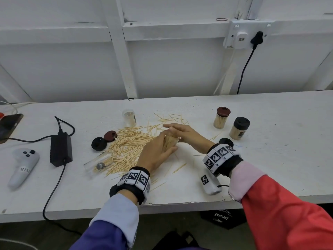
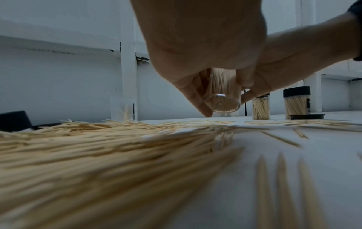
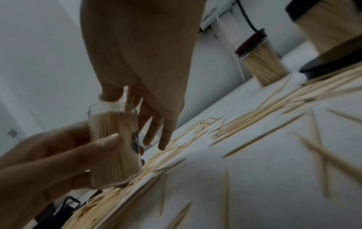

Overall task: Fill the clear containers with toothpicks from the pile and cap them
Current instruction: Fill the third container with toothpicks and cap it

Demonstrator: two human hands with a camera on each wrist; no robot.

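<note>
The clear container (image 1: 169, 141) in hand is already packed nearly to the rim with toothpicks, standing tight and upright inside it. It is held just above the worktop (image 1: 270, 168), at the near right edge of the pile (image 1: 126, 147). The left hand (image 1: 156, 152) grips it round the body, thumb on one side and fingers (image 3: 105, 142) curled round the other. The right hand (image 1: 182, 132) is over its mouth: thumb and forefinger are at the open top, apparently pinching a few last sticks in, while the other fingers hang loosely spread toward the worktop.

So I judge the filling of this one to be close to done, and capping comes next. That calls for the right hand to let go of the mouth and fetch a cap; a loose black cap (image 1: 226, 142) lies just right of the pile, close by that wrist. Two more, a brown cap (image 1: 110, 135) and another black cap (image 1: 98, 143), lie at the left edge of the pile. The sticks must sit below the rim or the cap will not seat.

Farther right of the pile stand two finished containers, one brown-capped (image 1: 220, 118) and one black-capped (image 1: 238, 128). Behind the pile stands an almost empty container (image 1: 128, 117), and another container (image 1: 97, 162) lies on its side at the near left edge, so work remains.
</note>
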